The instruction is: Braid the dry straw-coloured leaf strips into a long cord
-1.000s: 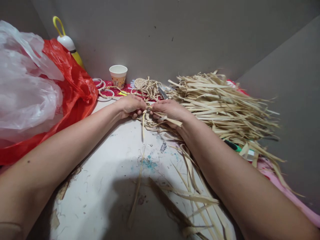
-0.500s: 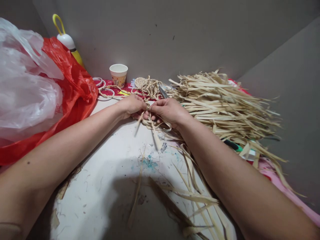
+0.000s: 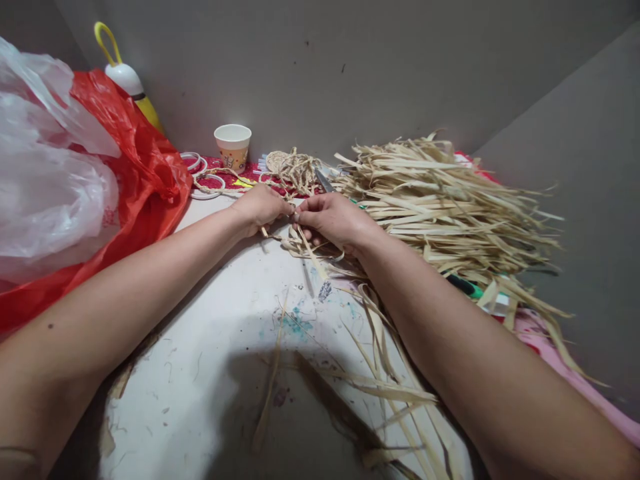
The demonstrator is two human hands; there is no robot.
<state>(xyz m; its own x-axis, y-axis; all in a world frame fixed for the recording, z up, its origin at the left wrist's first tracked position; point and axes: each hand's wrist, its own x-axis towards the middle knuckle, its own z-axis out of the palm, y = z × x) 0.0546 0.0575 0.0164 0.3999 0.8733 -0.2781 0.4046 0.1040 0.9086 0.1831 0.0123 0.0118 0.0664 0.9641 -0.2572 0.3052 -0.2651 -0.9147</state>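
Observation:
Both hands meet over the far part of the white table (image 3: 200, 373). My left hand (image 3: 265, 208) is closed, pinching a braid of dry straw strips; a short strip end sticks out below it. Fingertips of my right hand (image 3: 327, 219) touch those of the left and grip the straw strips (image 3: 309, 245), whose loose ends hang toward me. Fingers cover most of the working point of the braid. A finished length of straw braid (image 3: 227, 175) trails away behind the left hand, toward a tangled heap of braid (image 3: 295, 167).
A large bundle of dry straw (image 3: 465, 207) lies at right, with loose strips (image 3: 385, 387) in front. Behind stand a paper cup (image 3: 233, 150), white rings (image 3: 209, 187) and a scissor blade (image 3: 324, 180). Plastic bags (image 3: 145, 153) and a yellow bottle (image 3: 147, 112) are at left.
My fingertips have come closer together and now cover the braid's knotted part. The strip end under my left hand has swung left. The view has shifted slightly.

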